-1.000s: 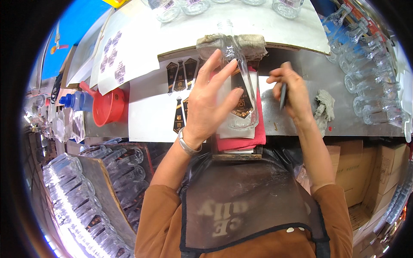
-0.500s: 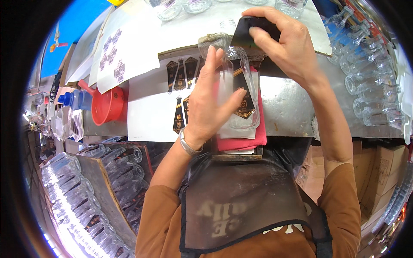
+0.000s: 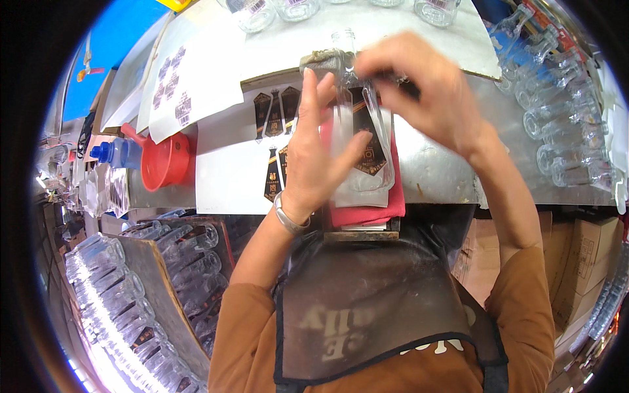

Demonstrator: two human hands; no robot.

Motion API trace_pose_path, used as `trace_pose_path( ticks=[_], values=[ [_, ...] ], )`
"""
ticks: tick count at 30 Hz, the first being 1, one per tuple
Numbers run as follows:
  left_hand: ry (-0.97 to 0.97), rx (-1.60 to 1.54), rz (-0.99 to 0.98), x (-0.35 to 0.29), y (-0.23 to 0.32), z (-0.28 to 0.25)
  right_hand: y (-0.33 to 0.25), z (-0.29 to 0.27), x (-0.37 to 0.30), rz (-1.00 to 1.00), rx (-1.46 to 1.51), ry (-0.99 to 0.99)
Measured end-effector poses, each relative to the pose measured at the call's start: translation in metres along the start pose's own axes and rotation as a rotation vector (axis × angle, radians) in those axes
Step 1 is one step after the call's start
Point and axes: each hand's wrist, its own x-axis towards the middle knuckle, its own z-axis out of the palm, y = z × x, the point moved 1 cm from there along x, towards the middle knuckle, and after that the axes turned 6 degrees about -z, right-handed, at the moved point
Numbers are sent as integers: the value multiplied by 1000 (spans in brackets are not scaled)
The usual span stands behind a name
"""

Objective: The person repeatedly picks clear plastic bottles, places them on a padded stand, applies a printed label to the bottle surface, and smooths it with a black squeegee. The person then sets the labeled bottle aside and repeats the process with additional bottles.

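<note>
A clear glass bottle (image 3: pixel 385 171) lies on a padded rest with its neck pointing away from me. It carries a black tie-shaped label (image 3: pixel 367 150) with gold print. My left hand (image 3: pixel 320 147) is open along the bottle's left side, fingers stretched out and thumb over the glass by the label. Above the bottle's right shoulder, my right hand (image 3: pixel 422 88) is smeared by motion. Its fingers are closed on a flat black piece, mostly hidden now. Beneath the bottle are white paper and a pink-red cloth (image 3: pixel 398 196). A grey rag (image 3: pixel 321 61) bunches beside the neck.
More black labels (image 3: pixel 272 171) lie on a white sheet to the left. Beyond them are a red scoop (image 3: pixel 165 160) and printed label sheets (image 3: pixel 190 85). Clear bottles stand at the far edge and lie at right (image 3: pixel 570 124); a crate of bottles (image 3: pixel 180 262) sits lower left.
My right hand has come down and slightly left over the bottle, turning so that the black piece is mostly hidden. My left hand has barely moved.
</note>
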Motion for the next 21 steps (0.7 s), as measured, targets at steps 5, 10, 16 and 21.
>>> trace_pose_path(
  ticks=[5,10,16,21],
  values=[
    [-82,-226,-193,-31,-2,-8,-46,-13,-71,428,539,11],
    [-78,-468,-385,-42,1,2,-36,16,-81,830,461,25],
    [-146,-440,-360,-52,0,6,-49,31,-81,945,315,-182],
    [-151,-642,-465,-46,-1,4,-48,36,-88,980,461,-85]
  ],
)
